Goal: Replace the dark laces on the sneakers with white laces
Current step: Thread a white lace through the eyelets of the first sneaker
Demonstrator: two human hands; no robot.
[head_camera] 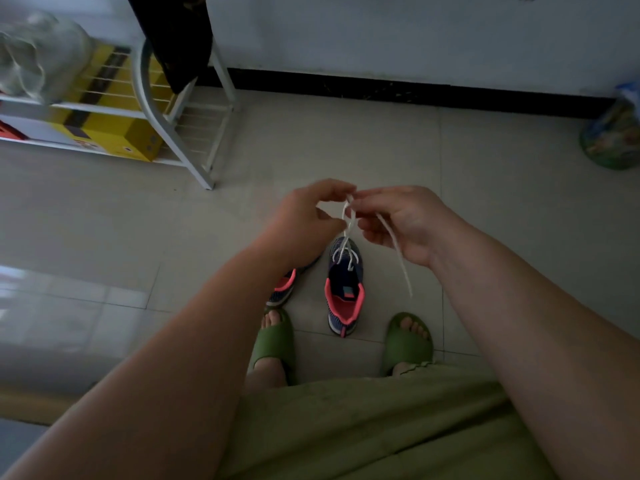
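Right now both hands are up over the sneaker (344,289) standing on the floor between the two green slippers (408,341). The left hand (304,216) pinches the white lace (348,216) between thumb and forefinger, its grip closed on a small loop. The right hand (398,220) pinches the same lace just beside it, fingertips all but touching the left's, while a free tail hangs down past its palm. From the pinch the lace runs down into the sneaker's upper eyelets, where white crossings already show.

Likely trouble: pulling upward on the lace could tip or drag the light sneaker, since nothing holds it down. The loop could slip from either pinch and the knot fall apart. One tail may also end up far shorter than the other if tightened unevenly.

A second sneaker (282,289), left of the first, is mostly hidden by the left wrist; I cannot tell which laces it has.

Far beyond the sneaker and to its left, a white rack (173,133) holds a yellow box (114,133); its contents are not visible.
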